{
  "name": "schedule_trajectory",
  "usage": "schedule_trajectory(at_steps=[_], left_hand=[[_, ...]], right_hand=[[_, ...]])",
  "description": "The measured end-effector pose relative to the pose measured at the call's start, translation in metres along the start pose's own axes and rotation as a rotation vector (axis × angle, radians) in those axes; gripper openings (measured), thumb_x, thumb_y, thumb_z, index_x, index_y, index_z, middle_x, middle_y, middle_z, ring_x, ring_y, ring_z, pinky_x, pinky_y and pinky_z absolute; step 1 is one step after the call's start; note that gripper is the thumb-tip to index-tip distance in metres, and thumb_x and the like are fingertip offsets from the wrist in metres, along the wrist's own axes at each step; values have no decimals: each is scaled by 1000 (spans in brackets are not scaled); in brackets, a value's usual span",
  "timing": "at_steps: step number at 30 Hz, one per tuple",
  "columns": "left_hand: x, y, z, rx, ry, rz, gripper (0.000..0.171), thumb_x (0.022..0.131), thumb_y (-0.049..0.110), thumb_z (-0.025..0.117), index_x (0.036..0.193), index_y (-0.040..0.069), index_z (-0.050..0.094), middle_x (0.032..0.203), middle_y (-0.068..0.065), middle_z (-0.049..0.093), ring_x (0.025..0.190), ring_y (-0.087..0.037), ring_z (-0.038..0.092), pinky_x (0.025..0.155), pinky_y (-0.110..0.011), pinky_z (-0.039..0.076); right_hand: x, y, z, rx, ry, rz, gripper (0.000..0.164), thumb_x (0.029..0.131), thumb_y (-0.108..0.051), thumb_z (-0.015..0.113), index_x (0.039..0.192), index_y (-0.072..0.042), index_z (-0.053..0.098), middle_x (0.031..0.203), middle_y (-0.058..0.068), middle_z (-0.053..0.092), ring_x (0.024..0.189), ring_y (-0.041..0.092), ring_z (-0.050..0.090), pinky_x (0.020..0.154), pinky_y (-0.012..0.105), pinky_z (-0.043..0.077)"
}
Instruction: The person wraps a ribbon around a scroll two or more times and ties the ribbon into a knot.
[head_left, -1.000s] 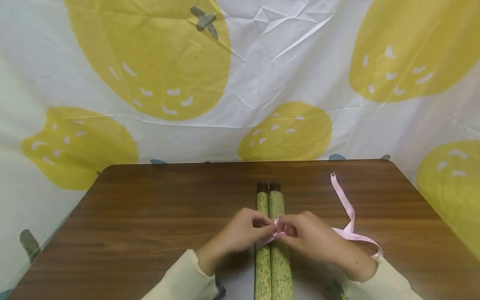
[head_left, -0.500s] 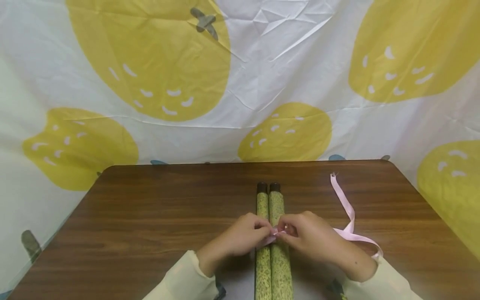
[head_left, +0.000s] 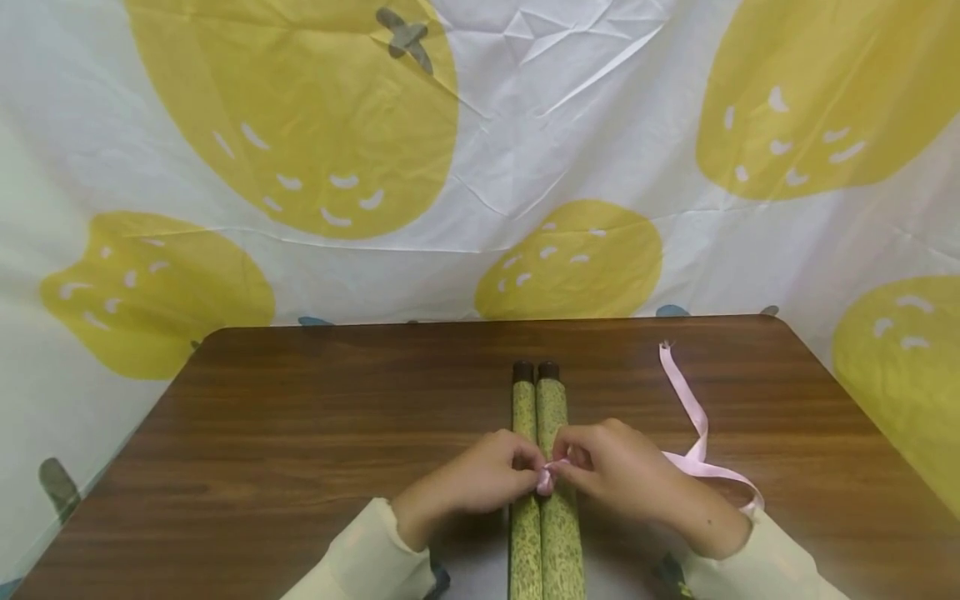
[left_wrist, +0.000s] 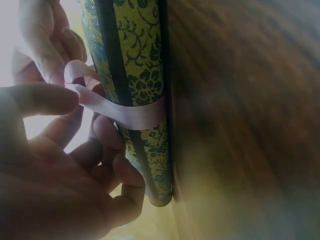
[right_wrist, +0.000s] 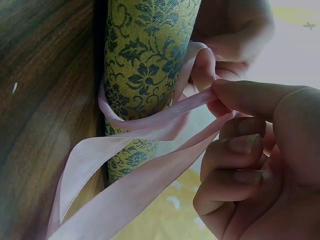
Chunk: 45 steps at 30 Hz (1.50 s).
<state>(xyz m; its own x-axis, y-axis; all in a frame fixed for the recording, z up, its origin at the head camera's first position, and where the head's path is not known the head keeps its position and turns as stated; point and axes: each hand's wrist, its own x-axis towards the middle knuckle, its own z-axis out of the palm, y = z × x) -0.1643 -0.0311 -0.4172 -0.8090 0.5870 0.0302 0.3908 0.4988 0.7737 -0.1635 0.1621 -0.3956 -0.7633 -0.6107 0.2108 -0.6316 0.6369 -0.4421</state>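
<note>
Here, a pink satin ribbon (right_wrist: 132, 197) is pinched in the left hand (head_left: 480, 473) and the right hand (head_left: 626, 475), thumbs against fingers, above two floral-brocade rolls (head_left: 562, 533) laid parallel on a wood-grain table (head_left: 337, 417), seemingly so its loop is held snug around both.

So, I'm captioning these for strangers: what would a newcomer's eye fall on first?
Probably the big yellow shapes on the white cloth behind the table. Next, the two patterned rolls side by side below, with the left hand and right hand pinching pink ribbon over them.
</note>
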Motion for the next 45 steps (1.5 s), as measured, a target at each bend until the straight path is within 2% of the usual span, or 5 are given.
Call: schedule_trajectory(at_steps=[7, 12, 21, 32, 45], left_hand=[[0, -6, 1, -22, -53, 49, 5, 78, 6, 65, 74, 9, 66, 63, 5, 53, 55, -4, 45, 49, -14, 37], [0, -7, 1, -32, -59, 73, 9, 78, 4, 66, 71, 9, 62, 62, 6, 48, 55, -3, 44, 49, -14, 36], [-1, -5, 0, -52, -56, 18, 13, 80, 12, 71, 71, 11, 62, 65, 7, 54, 58, -4, 49, 54, -16, 42], [2, -8, -3, -68, -36, 28, 10, 79, 18, 74, 77, 11, 66, 67, 5, 57, 61, -6, 50, 55, -17, 42], [3, -10, -3, -41, -20, 26, 22, 89, 35, 61, 83, 17, 71, 74, 4, 66, 66, -6, 57, 60, -21, 47]], right_hand=[[0, -1, 0, 3, 1, 5, 7, 83, -25, 69, 78, -25, 65, 52, -13, 47, 44, -1, 39, 40, 18, 34], [0, -1, 0, 4, 4, 10, 8, 83, -27, 69, 77, -26, 64, 51, -14, 47, 43, -1, 38, 40, 18, 34], [0, -1, 1, 5, -3, 19, 8, 83, -29, 69, 78, -26, 64, 51, -14, 46, 43, -1, 38, 39, 17, 33], [1, 0, -1, 6, -6, 20, 5, 84, -24, 68, 80, -23, 65, 53, -12, 49, 45, 0, 40, 40, 20, 36], [0, 4, -4, 11, -67, 13, 11, 85, -29, 67, 76, -28, 61, 54, -13, 48, 46, 0, 41, 41, 20, 37]])
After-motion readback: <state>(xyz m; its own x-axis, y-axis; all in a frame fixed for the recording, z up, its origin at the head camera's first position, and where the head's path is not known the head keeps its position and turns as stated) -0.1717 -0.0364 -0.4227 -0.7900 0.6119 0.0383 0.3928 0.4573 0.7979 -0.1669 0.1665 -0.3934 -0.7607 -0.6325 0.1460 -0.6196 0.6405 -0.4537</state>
